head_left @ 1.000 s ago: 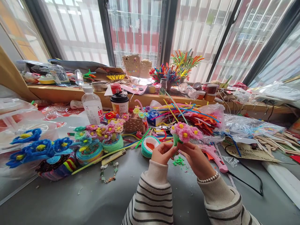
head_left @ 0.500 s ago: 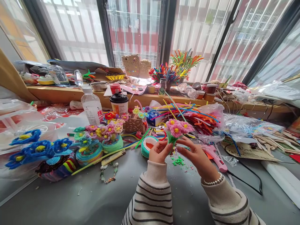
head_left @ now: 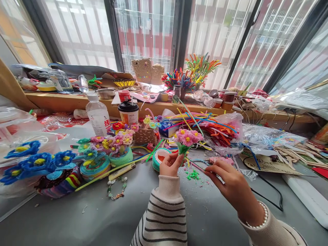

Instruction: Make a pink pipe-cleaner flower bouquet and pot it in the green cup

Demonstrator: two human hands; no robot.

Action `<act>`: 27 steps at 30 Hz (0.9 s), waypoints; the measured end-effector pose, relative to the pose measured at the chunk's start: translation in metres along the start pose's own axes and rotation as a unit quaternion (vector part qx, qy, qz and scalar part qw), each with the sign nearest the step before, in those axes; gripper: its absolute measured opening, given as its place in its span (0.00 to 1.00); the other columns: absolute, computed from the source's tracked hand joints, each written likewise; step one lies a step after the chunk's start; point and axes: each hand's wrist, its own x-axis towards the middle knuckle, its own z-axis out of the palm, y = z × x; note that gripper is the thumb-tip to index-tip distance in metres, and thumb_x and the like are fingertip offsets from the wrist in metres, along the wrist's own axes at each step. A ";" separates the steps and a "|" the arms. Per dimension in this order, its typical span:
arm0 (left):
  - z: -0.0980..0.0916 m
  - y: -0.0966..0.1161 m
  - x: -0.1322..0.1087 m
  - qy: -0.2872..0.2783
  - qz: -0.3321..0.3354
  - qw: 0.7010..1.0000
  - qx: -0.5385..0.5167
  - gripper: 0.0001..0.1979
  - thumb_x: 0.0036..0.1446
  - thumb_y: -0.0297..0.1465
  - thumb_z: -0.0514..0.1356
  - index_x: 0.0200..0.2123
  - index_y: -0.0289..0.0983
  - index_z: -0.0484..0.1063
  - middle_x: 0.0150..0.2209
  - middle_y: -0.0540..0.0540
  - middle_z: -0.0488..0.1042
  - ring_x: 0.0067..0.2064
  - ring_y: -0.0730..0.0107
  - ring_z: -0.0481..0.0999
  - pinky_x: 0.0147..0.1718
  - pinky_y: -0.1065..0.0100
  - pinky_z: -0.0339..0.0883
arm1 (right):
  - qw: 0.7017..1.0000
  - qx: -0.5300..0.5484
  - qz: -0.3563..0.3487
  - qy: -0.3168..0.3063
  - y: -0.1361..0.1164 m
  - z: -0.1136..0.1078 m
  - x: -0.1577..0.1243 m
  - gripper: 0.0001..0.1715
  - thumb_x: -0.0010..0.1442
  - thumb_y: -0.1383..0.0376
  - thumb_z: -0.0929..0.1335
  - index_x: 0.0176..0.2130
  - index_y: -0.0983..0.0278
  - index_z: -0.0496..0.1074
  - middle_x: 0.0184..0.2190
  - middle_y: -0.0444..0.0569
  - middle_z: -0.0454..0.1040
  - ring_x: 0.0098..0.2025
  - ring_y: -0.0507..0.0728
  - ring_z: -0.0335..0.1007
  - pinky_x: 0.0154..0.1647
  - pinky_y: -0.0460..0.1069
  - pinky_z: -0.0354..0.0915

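My left hand (head_left: 170,164) is closed around the base of a small bouquet of pink pipe-cleaner flowers (head_left: 188,137) with yellow centres and green wrapping below the blooms. Off to the right, my right hand (head_left: 232,184) pinches the end of a thin dark green strand (head_left: 196,165), which runs taut back to the bouquet's base. Whether it is wire or a stripped pipe cleaner I cannot tell. Green fuzz scraps (head_left: 192,175) lie on the table under the strand. Just left of my left hand sits a teal-edged roll (head_left: 156,160). A pink glue gun (head_left: 225,160) is partly hidden behind my right hand.
Blue pipe-cleaner flowers (head_left: 39,161) and pots of small flowers (head_left: 120,156) stand left, near a beaded bracelet (head_left: 116,188). Behind are a water bottle (head_left: 97,116), a lidded cup (head_left: 128,112) and a heap of pipe cleaners (head_left: 217,128). A black cord (head_left: 271,193) loops at right.
My right hand has moved away from the bouquet to the right and towards me, drawing out the thin green strand. My left hand keeps hold of the bouquet, nearly in place.
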 end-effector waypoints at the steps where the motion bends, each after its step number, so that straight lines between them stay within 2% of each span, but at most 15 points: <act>1: 0.000 -0.001 0.000 -0.001 0.008 1.000 0.009 0.17 0.24 0.35 0.67 0.20 0.33 0.67 0.17 0.50 0.72 0.18 0.73 0.70 0.19 0.72 0.64 | 0.998 -0.042 -0.043 0.008 -0.005 -0.002 0.000 0.12 0.56 0.66 0.59 0.28 0.65 0.69 0.24 0.49 0.67 0.28 0.53 0.63 0.29 0.47 0.57; 4: 0.000 -0.006 -0.001 -0.010 0.035 0.999 0.041 0.15 0.27 0.33 0.66 0.21 0.33 0.68 0.18 0.50 0.72 0.20 0.73 0.70 0.20 0.72 0.64 | 0.976 -0.137 -0.167 0.006 -0.022 -0.011 0.003 0.15 0.57 0.71 0.57 0.26 0.65 0.68 0.22 0.48 0.67 0.26 0.53 0.62 0.27 0.48 0.55; 6: 0.001 -0.009 -0.002 -0.015 0.060 0.996 0.067 0.12 0.29 0.31 0.65 0.21 0.33 0.69 0.20 0.49 0.73 0.22 0.73 0.71 0.22 0.72 0.64 | 0.957 -0.175 -0.230 -0.021 -0.031 -0.020 0.010 0.18 0.57 0.73 0.55 0.24 0.65 0.67 0.23 0.49 0.67 0.25 0.53 0.61 0.26 0.49 0.54; 10: 0.003 -0.010 -0.006 -0.010 0.118 0.984 0.131 0.06 0.31 0.27 0.63 0.20 0.36 0.71 0.21 0.50 0.72 0.24 0.72 0.69 0.26 0.73 0.62 | 0.921 -0.223 -0.309 -0.082 -0.042 -0.042 0.036 0.14 0.54 0.74 0.57 0.24 0.65 0.66 0.23 0.47 0.65 0.25 0.54 0.59 0.22 0.49 0.53; 15: 0.002 -0.005 -0.009 -0.087 0.216 0.931 0.280 0.05 0.34 0.23 0.60 0.18 0.38 0.72 0.16 0.52 0.69 0.20 0.74 0.64 0.22 0.73 0.56 | 0.879 -0.227 -0.375 -0.188 -0.048 -0.060 0.078 0.10 0.49 0.75 0.62 0.22 0.65 0.68 0.24 0.46 0.67 0.24 0.52 0.58 0.22 0.48 0.51; 18: 0.001 -0.004 -0.009 -0.134 0.219 0.917 0.305 0.02 0.36 0.26 0.60 0.17 0.38 0.71 0.14 0.52 0.66 0.19 0.75 0.61 0.21 0.73 0.54 | 0.856 -0.220 -0.398 -0.245 -0.047 -0.062 0.104 0.10 0.48 0.76 0.64 0.20 0.65 0.68 0.21 0.44 0.67 0.24 0.51 0.58 0.21 0.47 0.50; 20: 0.000 -0.005 -0.009 -0.185 0.214 0.907 0.313 0.02 0.39 0.29 0.60 0.20 0.37 0.72 0.18 0.50 0.70 0.21 0.73 0.64 0.22 0.72 0.57 | 0.850 -0.211 -0.397 -0.274 -0.042 -0.063 0.119 0.10 0.46 0.77 0.64 0.20 0.65 0.69 0.21 0.43 0.67 0.23 0.49 0.58 0.21 0.46 0.49; 23: 0.000 -0.006 -0.011 -0.249 0.201 0.896 0.308 0.05 0.42 0.31 0.59 0.25 0.36 0.73 0.24 0.46 0.73 0.25 0.70 0.67 0.26 0.71 0.60 | 0.866 -0.164 -0.353 -0.313 -0.031 -0.064 0.135 0.08 0.44 0.75 0.66 0.19 0.64 0.70 0.20 0.41 0.68 0.22 0.48 0.56 0.21 0.45 0.48; 25: 0.000 -0.006 -0.012 -0.268 0.192 0.893 0.306 0.05 0.43 0.31 0.59 0.25 0.36 0.72 0.24 0.45 0.73 0.25 0.70 0.68 0.27 0.71 0.61 | 0.880 -0.116 -0.313 -0.338 -0.022 -0.064 0.143 0.06 0.42 0.73 0.68 0.19 0.63 0.71 0.19 0.40 0.67 0.21 0.47 0.55 0.21 0.44 0.48; 27: 0.000 -0.007 -0.013 -0.277 0.187 0.890 0.310 0.04 0.42 0.31 0.59 0.24 0.37 0.72 0.23 0.46 0.73 0.25 0.71 0.68 0.26 0.72 0.62 | 0.882 -0.073 -0.287 -0.367 -0.015 -0.062 0.147 0.04 0.41 0.71 0.68 0.19 0.63 0.72 0.19 0.38 0.67 0.20 0.46 0.55 0.21 0.43 0.49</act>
